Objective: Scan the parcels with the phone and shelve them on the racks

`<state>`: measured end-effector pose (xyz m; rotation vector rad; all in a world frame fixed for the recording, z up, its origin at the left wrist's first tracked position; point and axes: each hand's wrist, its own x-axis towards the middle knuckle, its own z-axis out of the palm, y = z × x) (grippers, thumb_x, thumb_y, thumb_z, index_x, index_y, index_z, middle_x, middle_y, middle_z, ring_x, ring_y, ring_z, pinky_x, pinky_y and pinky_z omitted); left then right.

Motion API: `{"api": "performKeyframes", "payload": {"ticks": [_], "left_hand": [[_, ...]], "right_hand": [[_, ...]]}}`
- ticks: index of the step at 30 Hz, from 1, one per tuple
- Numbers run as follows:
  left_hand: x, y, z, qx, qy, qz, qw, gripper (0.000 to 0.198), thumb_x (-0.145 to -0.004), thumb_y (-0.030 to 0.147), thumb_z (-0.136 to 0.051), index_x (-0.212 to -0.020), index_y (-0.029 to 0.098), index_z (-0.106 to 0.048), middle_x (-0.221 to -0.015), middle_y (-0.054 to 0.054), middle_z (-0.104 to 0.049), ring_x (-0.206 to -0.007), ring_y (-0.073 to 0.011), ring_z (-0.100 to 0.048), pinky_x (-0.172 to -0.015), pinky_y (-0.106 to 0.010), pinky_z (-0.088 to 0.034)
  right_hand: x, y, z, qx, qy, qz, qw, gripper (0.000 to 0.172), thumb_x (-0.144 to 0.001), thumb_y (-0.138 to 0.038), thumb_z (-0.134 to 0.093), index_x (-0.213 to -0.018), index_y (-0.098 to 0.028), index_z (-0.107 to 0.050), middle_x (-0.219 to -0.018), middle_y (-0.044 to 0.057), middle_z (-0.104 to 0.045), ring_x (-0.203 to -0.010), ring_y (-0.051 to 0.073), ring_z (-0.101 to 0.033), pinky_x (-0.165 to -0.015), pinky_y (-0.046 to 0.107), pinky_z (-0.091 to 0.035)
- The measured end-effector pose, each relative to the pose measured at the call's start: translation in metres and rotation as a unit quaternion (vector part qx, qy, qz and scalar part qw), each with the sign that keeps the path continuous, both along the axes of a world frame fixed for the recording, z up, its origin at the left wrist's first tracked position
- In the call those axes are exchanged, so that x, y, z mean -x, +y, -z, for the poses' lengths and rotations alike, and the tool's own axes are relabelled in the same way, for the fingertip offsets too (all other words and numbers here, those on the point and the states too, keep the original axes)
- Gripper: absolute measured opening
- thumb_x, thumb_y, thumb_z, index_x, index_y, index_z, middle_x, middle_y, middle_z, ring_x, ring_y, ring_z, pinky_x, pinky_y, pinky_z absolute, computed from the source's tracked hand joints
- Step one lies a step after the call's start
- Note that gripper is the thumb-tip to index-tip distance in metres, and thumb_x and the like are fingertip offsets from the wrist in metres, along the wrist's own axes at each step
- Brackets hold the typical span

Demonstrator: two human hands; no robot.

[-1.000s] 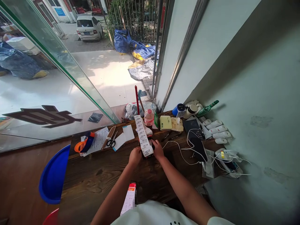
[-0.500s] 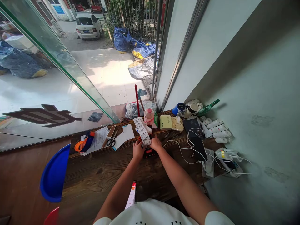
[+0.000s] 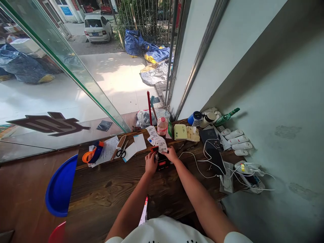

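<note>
A small black label printer [image 3: 162, 164] with red-orange parts stands on the dark wooden table between my hands. My left hand [image 3: 151, 163] is closed against the printer's left side, its fingertips near the orange edge. My right hand [image 3: 171, 155] pinches the near end of a white strip of numbered labels [image 3: 162, 145], where 1019 can be read. The strip runs over the printer's top and lies folded behind it, beside a pink-labelled bottle [image 3: 162, 126].
Black scissors [image 3: 121, 153], a wooden-handled knife [image 3: 117, 147], papers [image 3: 108, 151] and an orange-and-blue tape dispenser [image 3: 93, 152] lie to the left. Tissue packs [image 3: 180, 132], white cables [image 3: 194, 163] and white rolls [image 3: 238, 140] occupy the right. A glass panel [image 3: 83, 81] rises beyond.
The strip's near end has shifted right with my right hand and now bends, exposing more of the printer and its orange edge. My left hand stays at the printer's side.
</note>
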<state>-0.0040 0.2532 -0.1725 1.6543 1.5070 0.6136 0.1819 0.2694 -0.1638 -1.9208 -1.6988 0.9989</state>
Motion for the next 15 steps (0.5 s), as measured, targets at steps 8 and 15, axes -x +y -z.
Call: {"api": "performKeyframes", "payload": {"ticks": [8, 15], "left_hand": [[0.003, -0.014, -0.058, 0.124, -0.228, -0.072, 0.963, 0.045, -0.084, 0.048, -0.049, -0.109, 0.017, -0.071, -0.136, -0.013, -0.055, -0.129, -0.0345, -0.045, -0.107, -0.049, -0.039], [0.041, -0.008, -0.15, 0.296, -0.38, -0.066, 0.874, 0.066, -0.075, 0.065, -0.058, -0.108, 0.009, -0.07, -0.088, -0.013, -0.073, -0.062, -0.0187, -0.063, -0.056, -0.03, -0.051]], "right_hand": [[0.013, -0.07, -0.06, -0.04, 0.171, -0.085, 0.981, 0.025, -0.088, -0.037, -0.071, -0.101, -0.016, -0.071, -0.117, 0.008, -0.067, -0.106, 0.024, -0.064, -0.094, 0.043, -0.052], [0.054, -0.154, -0.096, 0.041, 0.245, -0.213, 0.945, 0.019, -0.071, -0.035, -0.084, -0.085, -0.024, -0.078, -0.097, 0.001, -0.075, -0.094, 0.024, -0.07, -0.082, 0.031, -0.055]]}}
